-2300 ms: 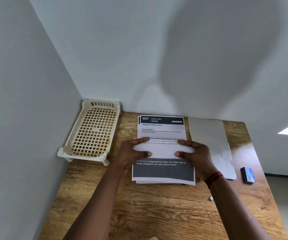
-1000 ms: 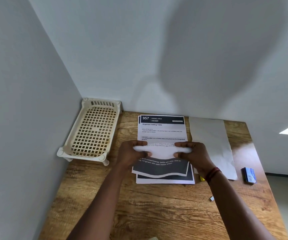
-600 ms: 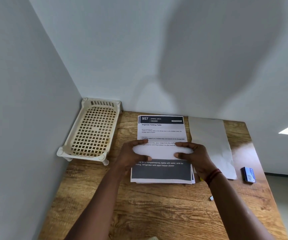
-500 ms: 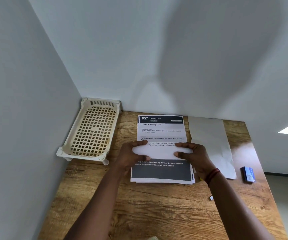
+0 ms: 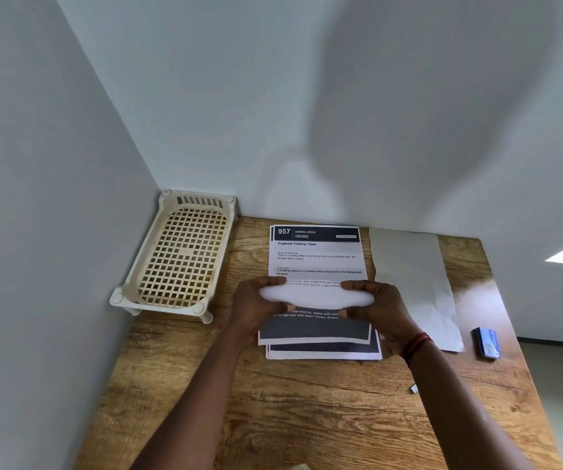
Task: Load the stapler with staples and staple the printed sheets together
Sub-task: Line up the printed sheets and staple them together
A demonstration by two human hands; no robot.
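A cream tray (image 5: 178, 256) sits in the far left corner of the table (image 5: 307, 418), up against both walls. I think it has no part in this job.

Next is the left hand (image 5: 256, 310). Its fingers and thumb are curled round the left side of the sheets (image 5: 317, 256) and hold them. The sheets lie in a pile in the middle of the table, close to the back wall. The top ones are lifted into a hump between the two hands. The ones under them lie flat, and the near edges do not line up.

The right hand (image 5: 381, 310) holds the right side of the hump the same way, fingers and thumb curled round it.

Right of the pile lies a plain paper (image 5: 412, 276). Further right, near the table's edge, is a small blue box (image 5: 486, 342). It may hold the staples, but I cannot read it.

I cannot see a stapler at all, and I see no staple in the pile. So I think the job is only at its start, with the sheets being made neat. Filling the stapler and pressing a staple through the pile are both left to do.
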